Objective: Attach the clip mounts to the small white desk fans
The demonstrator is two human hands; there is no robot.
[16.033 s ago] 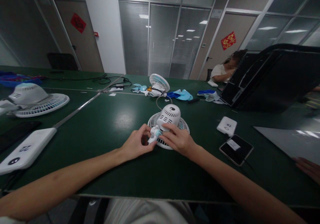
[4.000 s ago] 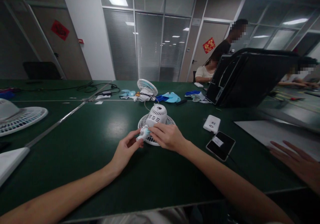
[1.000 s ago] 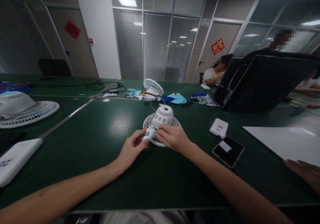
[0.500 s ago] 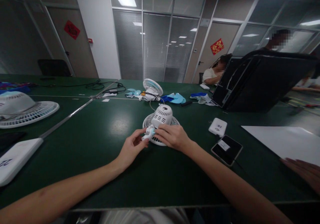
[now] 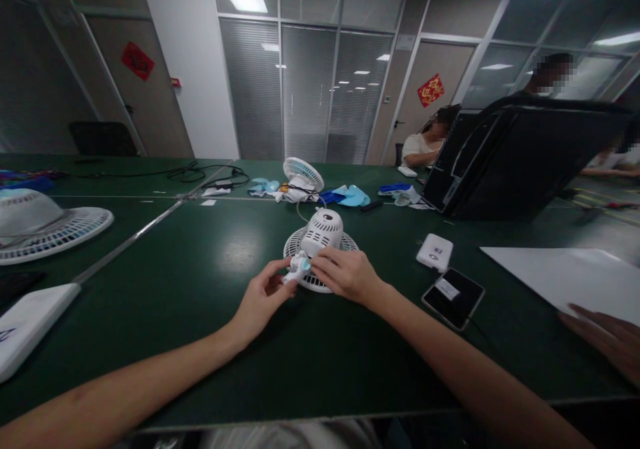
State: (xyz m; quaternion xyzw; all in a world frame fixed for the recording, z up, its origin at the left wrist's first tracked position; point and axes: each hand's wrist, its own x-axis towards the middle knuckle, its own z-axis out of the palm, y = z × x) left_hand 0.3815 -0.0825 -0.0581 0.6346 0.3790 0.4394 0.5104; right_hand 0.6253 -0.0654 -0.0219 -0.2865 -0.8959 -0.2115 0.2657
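A small white fan [image 5: 321, 234] lies face down on the green table [image 5: 200, 262], its round grille flat and its motor housing pointing up. A white and light-blue neck piece [image 5: 298, 266] sticks out of the fan toward me. My left hand [image 5: 261, 298] pinches that piece from the left with curled fingers. My right hand [image 5: 345, 275] rests over the near side of the fan, its fingers closed on the same piece and the grille edge.
A white power bank [image 5: 435, 252] and a dark phone [image 5: 453, 296] lie to the right. A white sheet [image 5: 560, 279] lies under another person's hand [image 5: 607, 339]. Another fan [image 5: 301, 179] and blue blades [image 5: 353, 195] sit farther back, a large fan [image 5: 45, 225] at left, a black case [image 5: 525, 162] at right.
Both hands stay on the fan's neck piece with only slight finger shifts. The other person's hand at the lower right has slid a little further into view.
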